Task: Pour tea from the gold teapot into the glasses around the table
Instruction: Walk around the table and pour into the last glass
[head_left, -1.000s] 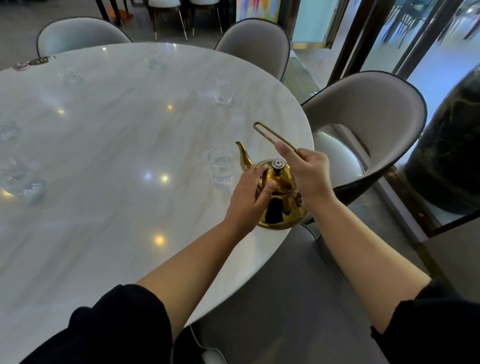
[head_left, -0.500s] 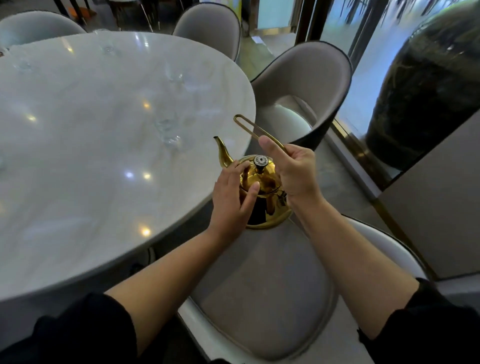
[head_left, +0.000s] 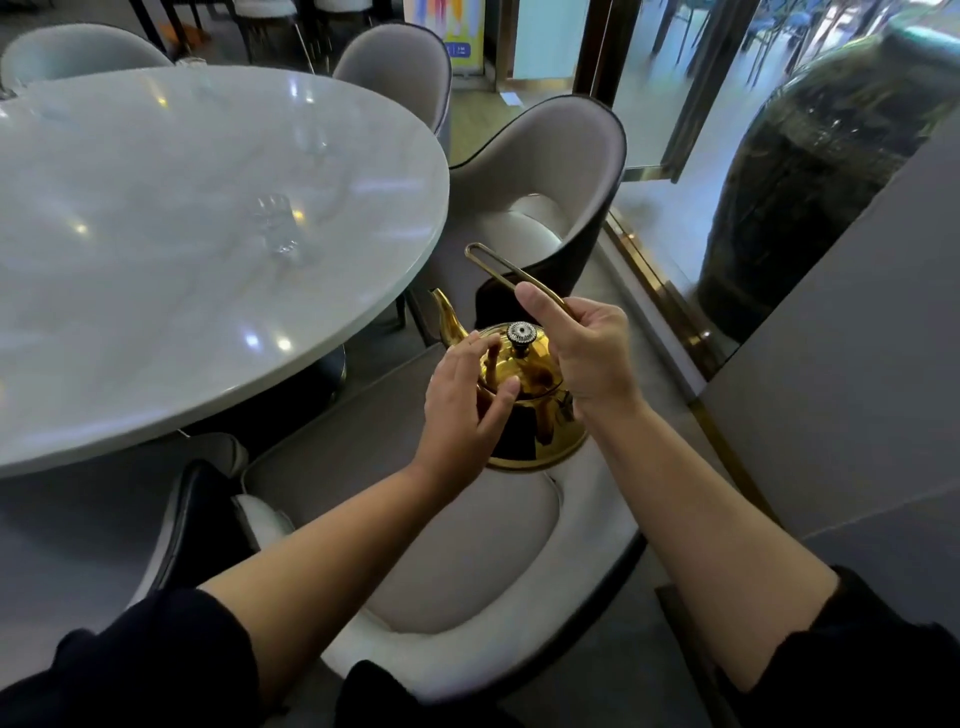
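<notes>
The gold teapot (head_left: 530, 410) hangs upright in the air off the table's right edge, above a chair seat, its spout pointing up-left. My right hand (head_left: 587, 353) is shut on its long wire handle. My left hand (head_left: 462, 410) rests fingers apart against the pot's left side, near the lid with its dark knob. A clear glass (head_left: 275, 226) stands on the white marble table (head_left: 156, 291), to the upper left of the pot. Another glass (head_left: 189, 62) shows faintly at the table's far edge.
Grey padded chairs ring the table: one under the pot (head_left: 467, 571), one at the right (head_left: 545, 182), two at the far side. A big dark vase (head_left: 810, 171) and a grey wall panel (head_left: 857, 364) stand on the right.
The pot and both hands have moved from over the table's edge out past it, to above a chair. The view has swung right, so the table has slid left.
</notes>
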